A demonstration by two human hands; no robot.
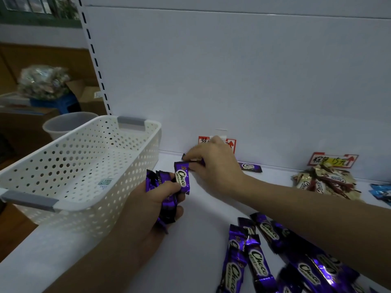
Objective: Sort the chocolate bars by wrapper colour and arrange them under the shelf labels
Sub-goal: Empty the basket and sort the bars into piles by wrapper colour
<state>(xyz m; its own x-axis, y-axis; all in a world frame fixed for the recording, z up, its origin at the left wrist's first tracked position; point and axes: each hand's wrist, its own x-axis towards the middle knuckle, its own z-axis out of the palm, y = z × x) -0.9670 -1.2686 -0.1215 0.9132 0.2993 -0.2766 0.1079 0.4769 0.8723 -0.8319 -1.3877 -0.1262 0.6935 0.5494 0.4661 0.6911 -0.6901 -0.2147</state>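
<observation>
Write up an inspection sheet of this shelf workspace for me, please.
Surface: white shelf, dimly lit.
Job's things: purple pile at front right; lone purple bar by the back wall; cream-brown bars under the right label; blue wrapper at the right edge.
Clutter: white basket on the shelf's left end.
Grips: left hand grips a purple bunch; right hand pinches the pinched bar below the left label, partly hiding that label.
Cables: nothing seen.
Surroundings: grey bin, cardboard boxes and blue stool beyond the shelf.
</observation>
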